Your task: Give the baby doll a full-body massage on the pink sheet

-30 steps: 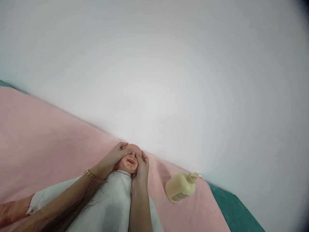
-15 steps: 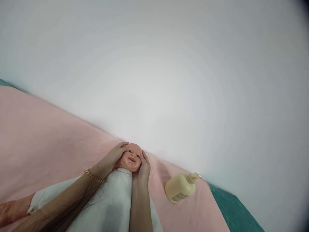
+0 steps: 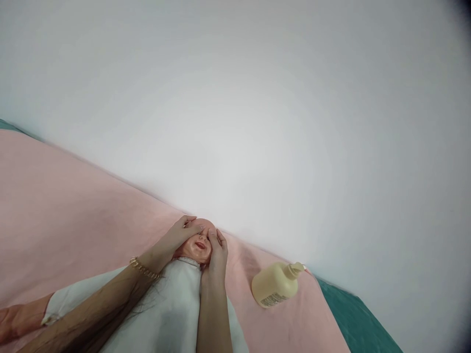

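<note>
A baby doll (image 3: pixel 197 251) in a white garment (image 3: pixel 176 289) lies on its back with its head toward the wall. My left hand (image 3: pixel 182 236), with a gold chain bracelet at the wrist, cups one side of the doll's head. Its thumb lies across the brow. On the opposite side, my right hand (image 3: pixel 218 251) is wrapped around the head, the thumb near the other eye. Both thumbs cover the doll's eyes at least in part, while its open mouth shows between my hands. The back of the head is hidden.
To the right stands a pale yellow pump bottle (image 3: pixel 274 285) on a pink cloth (image 3: pixel 91 206). Green fabric (image 3: pixel 353 314) shows past the cloth's right edge. A white wall (image 3: pixel 235 108) rises directly behind the doll's head.
Both thumbs have moved inward from the sides of the doll's head onto its brow and eyes. The doll and the bottle have stayed in place.
</note>
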{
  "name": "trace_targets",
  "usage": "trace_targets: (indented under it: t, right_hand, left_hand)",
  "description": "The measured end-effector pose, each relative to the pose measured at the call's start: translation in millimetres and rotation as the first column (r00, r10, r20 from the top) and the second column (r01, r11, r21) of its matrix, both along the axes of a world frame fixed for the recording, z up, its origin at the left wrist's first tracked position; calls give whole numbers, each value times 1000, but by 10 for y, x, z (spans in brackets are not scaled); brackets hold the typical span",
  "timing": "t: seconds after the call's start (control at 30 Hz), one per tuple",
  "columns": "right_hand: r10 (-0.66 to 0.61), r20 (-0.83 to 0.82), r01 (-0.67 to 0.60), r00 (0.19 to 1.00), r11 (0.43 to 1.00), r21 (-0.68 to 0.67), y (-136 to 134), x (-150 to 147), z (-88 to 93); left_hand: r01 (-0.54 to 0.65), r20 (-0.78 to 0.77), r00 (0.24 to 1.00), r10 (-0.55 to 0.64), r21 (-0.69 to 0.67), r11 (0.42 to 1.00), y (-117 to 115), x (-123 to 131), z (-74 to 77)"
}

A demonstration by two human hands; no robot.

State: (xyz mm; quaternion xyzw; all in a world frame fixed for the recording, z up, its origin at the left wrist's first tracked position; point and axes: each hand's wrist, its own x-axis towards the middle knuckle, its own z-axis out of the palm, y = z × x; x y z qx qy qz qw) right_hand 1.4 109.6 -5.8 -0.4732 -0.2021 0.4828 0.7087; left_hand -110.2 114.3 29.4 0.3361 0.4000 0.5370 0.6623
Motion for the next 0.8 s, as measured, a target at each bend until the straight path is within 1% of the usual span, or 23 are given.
trace_targets:
  t: [0.2, 0.4, 0.53, 0.73, 0.8]
  right_hand:
    - [-13, -1, 13, 1000, 1000, -14, 14, 2, 1]
    - [-34, -46, 34, 998, 999, -5, 27, 5, -17]
    - [-14, -102, 15, 995, 1000, 10, 44, 31, -24]
    - [-3, -164, 3, 987, 1000, 4, 89, 64, -89]
    - [28, -127, -26, 992, 999, 23, 85, 57, -105]
  left_hand:
    - [-9, -23, 1000, 9, 13, 1000, 5, 2, -15]
    - [-19, 27, 999, 19, 3, 1000, 2, 32, 14]
    - [-11, 70, 997, 12, -25, 1000, 21, 28, 31]
    - [-28, 108, 994, 34, -54, 998, 73, 28, -17]
    - [-24, 128, 991, 28, -36, 999, 51, 38, -13]
